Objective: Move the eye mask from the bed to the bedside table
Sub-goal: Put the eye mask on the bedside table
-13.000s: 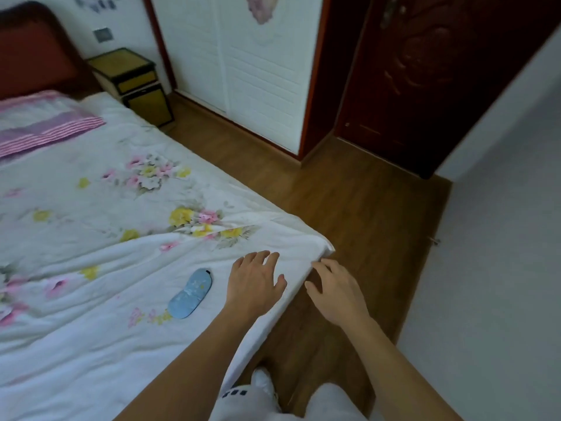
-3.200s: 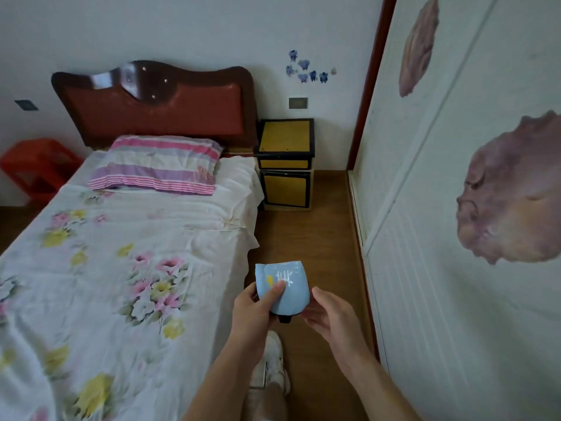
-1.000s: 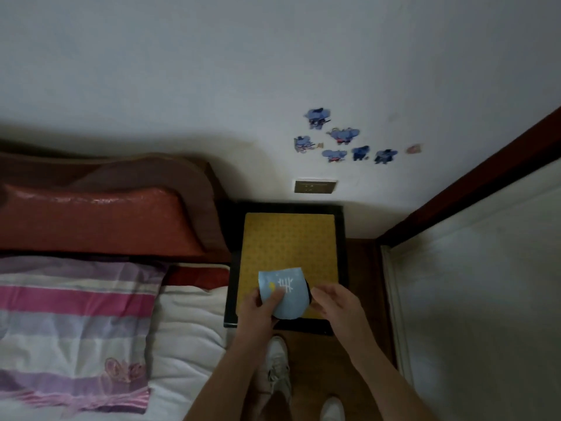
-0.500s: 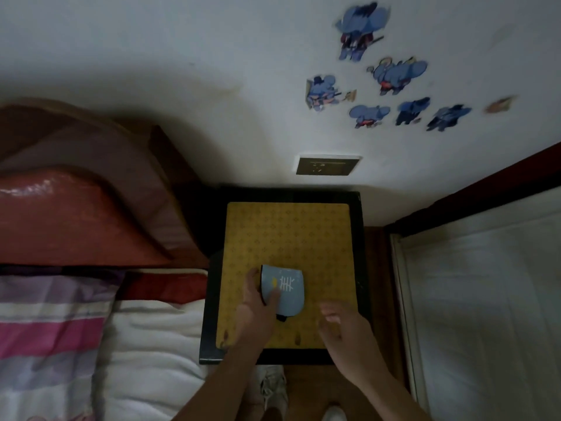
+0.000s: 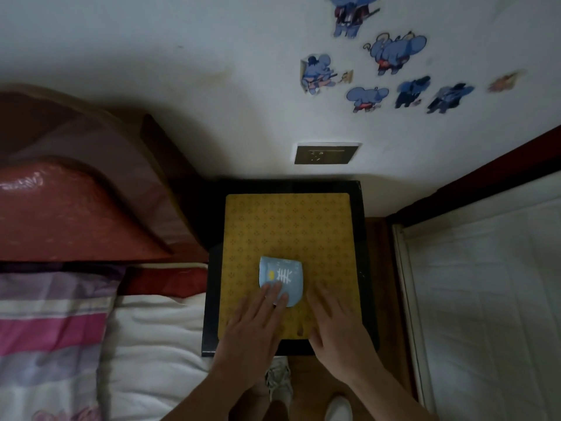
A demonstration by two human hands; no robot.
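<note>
The light blue eye mask [image 5: 283,275], folded, with a white pattern and a yellow spot, lies flat on the yellow top of the bedside table [image 5: 288,226]. My left hand [image 5: 252,326] is spread flat, its fingertips resting on the mask's near edge. My right hand [image 5: 337,326] lies flat on the table top just right of the mask, fingers apart, holding nothing. The bed [image 5: 151,344] with its white sheet is to the left of the table.
A red-brown headboard [image 5: 76,202] and a striped pink and purple pillow [image 5: 51,329] are at the left. A wall socket [image 5: 326,153] and blue stickers [image 5: 391,53] sit above the table. A white wardrobe door [image 5: 491,299] stands close on the right. My shoes [image 5: 279,381] show below.
My left hand has laid the mask down on the table top and opened out flat over its near edge. My right hand has come to rest beside it.
</note>
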